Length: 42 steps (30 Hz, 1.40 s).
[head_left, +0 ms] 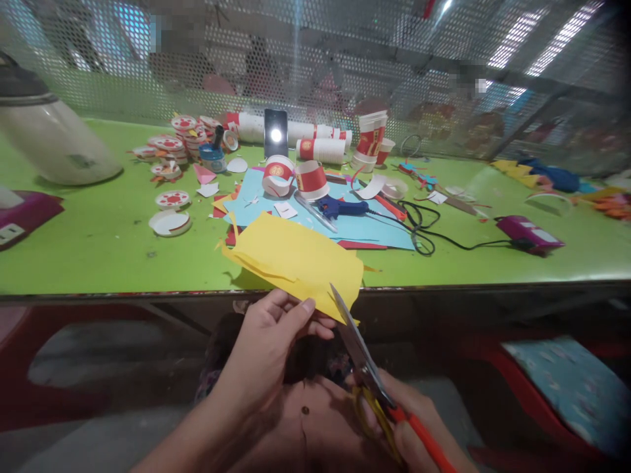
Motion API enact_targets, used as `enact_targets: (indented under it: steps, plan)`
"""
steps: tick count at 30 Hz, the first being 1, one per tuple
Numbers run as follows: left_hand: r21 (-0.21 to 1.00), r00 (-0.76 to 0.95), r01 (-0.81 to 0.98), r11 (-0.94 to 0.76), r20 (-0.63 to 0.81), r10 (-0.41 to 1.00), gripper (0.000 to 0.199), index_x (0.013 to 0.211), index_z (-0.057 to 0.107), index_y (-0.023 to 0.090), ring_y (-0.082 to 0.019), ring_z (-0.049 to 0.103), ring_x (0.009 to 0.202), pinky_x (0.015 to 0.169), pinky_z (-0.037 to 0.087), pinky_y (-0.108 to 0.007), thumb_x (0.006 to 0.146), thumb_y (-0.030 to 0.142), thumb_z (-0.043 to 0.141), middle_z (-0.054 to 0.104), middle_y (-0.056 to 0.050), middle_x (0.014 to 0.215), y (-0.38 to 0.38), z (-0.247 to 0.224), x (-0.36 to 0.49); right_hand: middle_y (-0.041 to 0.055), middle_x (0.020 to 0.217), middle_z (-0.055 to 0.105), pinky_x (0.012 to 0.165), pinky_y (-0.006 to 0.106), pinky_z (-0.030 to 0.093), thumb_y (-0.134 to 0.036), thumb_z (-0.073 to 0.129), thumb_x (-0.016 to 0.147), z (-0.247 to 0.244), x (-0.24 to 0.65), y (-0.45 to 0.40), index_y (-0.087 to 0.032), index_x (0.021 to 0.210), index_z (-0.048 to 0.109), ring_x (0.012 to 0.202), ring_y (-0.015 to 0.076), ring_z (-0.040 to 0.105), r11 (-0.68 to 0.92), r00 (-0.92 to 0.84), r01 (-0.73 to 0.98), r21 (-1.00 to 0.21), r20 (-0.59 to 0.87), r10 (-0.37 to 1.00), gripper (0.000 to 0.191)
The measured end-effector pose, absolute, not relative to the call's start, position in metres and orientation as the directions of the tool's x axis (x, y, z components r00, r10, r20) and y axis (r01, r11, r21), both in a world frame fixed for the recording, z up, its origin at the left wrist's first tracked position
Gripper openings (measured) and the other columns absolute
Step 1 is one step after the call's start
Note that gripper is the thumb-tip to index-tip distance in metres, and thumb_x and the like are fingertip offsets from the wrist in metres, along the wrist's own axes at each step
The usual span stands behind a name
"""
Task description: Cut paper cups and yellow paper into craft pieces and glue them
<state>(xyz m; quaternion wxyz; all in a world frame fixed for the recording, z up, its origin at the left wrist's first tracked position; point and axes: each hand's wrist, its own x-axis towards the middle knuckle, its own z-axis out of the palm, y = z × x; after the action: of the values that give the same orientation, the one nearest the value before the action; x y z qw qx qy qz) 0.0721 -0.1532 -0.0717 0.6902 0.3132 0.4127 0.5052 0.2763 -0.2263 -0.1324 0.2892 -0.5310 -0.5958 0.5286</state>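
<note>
From my end, through the head camera, here's the state of play: the left hand [273,332] has the yellow paper [298,253] pinched at its near edge, thumb on top and fingers curled beneath, and the right hand [409,410] is wrapped around the handles of the scissors [363,364]. The paper is out in front of the body, at the near edge of the green table [98,263]; whether its far side rests there, I can't tell. One blade lies over the sheet by its near right corner, and I can't make out how wide the blades stand. As for progress, I'd call it partway: the left edge is already ragged, with thin strips sticking out, yet the broad middle is whole and no finished yellow shape shows. So most of the cutting looks left to do, I reckon. Behind it, the blue paper [389,233] lies flat beneath the glue gun [342,207], neither hand touching them.
</note>
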Motion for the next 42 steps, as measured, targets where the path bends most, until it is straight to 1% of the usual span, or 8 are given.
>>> enact_targets:
  steps: [3, 6, 14, 22, 26, 31, 36, 42]
  plan:
    - [0.834, 0.142, -0.463, 0.299, -0.263, 0.954, 0.009, 0.074, 0.063, 0.011, -0.012, 0.068, 0.058, 0.061, 0.055, -0.020, 0.079, 0.018, 0.068, 0.073, -0.006, 0.068, -0.153, -0.071, 0.073, 0.0028, 0.064, 0.062, 0.059, 0.026, 0.046, -0.074, 0.037, 0.084, -0.128, 0.276, -0.227, -0.018, 0.105, 0.068, 0.058, 0.0177, 0.058, -0.038, -0.294, 0.324, -0.945, -0.139, 0.946, 0.067]
    - [0.813, 0.151, -0.496, 0.306, -0.266, 0.952, 0.008, 0.073, 0.064, 0.011, -0.013, 0.068, 0.061, 0.060, 0.055, -0.020, 0.079, 0.016, 0.068, 0.073, -0.005, 0.069, -0.153, -0.070, 0.074, 0.0026, 0.062, 0.059, 0.057, 0.026, 0.043, -0.079, 0.029, 0.082, -0.122, 0.273, -0.228, -0.016, 0.105, 0.067, 0.056, 0.0172, 0.054, -0.026, -0.305, 0.314, -0.949, -0.127, 0.944, 0.077]
    - [0.783, 0.172, -0.547, 0.296, -0.241, 0.955, 0.010, 0.076, 0.066, 0.010, -0.014, 0.067, 0.066, 0.061, 0.056, -0.023, 0.083, 0.017, 0.063, 0.071, -0.005, 0.073, -0.152, -0.071, 0.075, 0.0014, 0.067, 0.058, 0.060, 0.025, 0.041, -0.071, 0.035, 0.087, -0.112, 0.268, -0.231, -0.021, 0.107, 0.064, 0.060, 0.0171, 0.054, 0.032, -0.265, 0.346, -0.938, -0.065, 0.962, 0.062]
    - [0.790, 0.156, -0.542, 0.287, -0.241, 0.958, 0.009, 0.079, 0.065, 0.011, -0.014, 0.066, 0.065, 0.063, 0.056, -0.024, 0.083, 0.019, 0.063, 0.070, -0.005, 0.071, -0.154, -0.073, 0.076, -0.0005, 0.062, 0.053, 0.053, 0.024, 0.038, -0.074, 0.038, 0.084, -0.120, 0.268, -0.229, -0.019, 0.110, 0.062, 0.055, 0.0142, 0.049, 0.014, -0.304, 0.250, -0.968, -0.065, 0.950, 0.066]
    - [0.787, 0.148, -0.547, 0.283, -0.242, 0.959, 0.008, 0.080, 0.066, 0.011, -0.014, 0.066, 0.065, 0.062, 0.056, -0.023, 0.083, 0.018, 0.064, 0.070, -0.005, 0.072, -0.154, -0.073, 0.077, 0.0012, 0.064, 0.056, 0.057, 0.025, 0.041, -0.074, 0.032, 0.086, -0.113, 0.268, -0.229, -0.017, 0.105, 0.064, 0.058, 0.0152, 0.052, -0.022, -0.276, 0.328, -0.944, -0.118, 0.954, 0.067]
    - [0.789, 0.151, -0.539, 0.293, -0.252, 0.956, 0.007, 0.080, 0.065, 0.012, -0.014, 0.067, 0.065, 0.062, 0.057, -0.023, 0.083, 0.018, 0.064, 0.071, -0.004, 0.072, -0.154, -0.072, 0.076, 0.0027, 0.065, 0.059, 0.062, 0.026, 0.046, -0.078, 0.034, 0.082, -0.105, 0.267, -0.229, -0.018, 0.104, 0.066, 0.061, 0.0180, 0.057, 0.029, -0.283, 0.379, -0.925, -0.086, 0.955, 0.072]
    - [0.781, 0.152, -0.558, 0.280, -0.235, 0.960, 0.006, 0.078, 0.065, 0.012, -0.014, 0.067, 0.066, 0.061, 0.057, -0.022, 0.083, 0.016, 0.064, 0.070, -0.003, 0.071, -0.154, -0.073, 0.077, 0.0024, 0.065, 0.061, 0.062, 0.024, 0.048, -0.071, 0.035, 0.087, -0.105, 0.268, -0.230, -0.019, 0.110, 0.066, 0.061, 0.0178, 0.059, 0.041, -0.282, 0.387, -0.921, -0.076, 0.956, 0.065]
    - [0.776, 0.153, -0.565, 0.281, -0.236, 0.960, 0.009, 0.074, 0.066, 0.012, -0.014, 0.068, 0.067, 0.062, 0.057, -0.022, 0.083, 0.016, 0.065, 0.070, -0.003, 0.071, -0.152, -0.073, 0.075, 0.0014, 0.062, 0.057, 0.055, 0.024, 0.044, -0.077, 0.031, 0.084, -0.123, 0.273, -0.226, -0.018, 0.108, 0.065, 0.056, 0.0167, 0.055, 0.097, -0.344, 0.378, -0.921, -0.042, 0.938, 0.073]
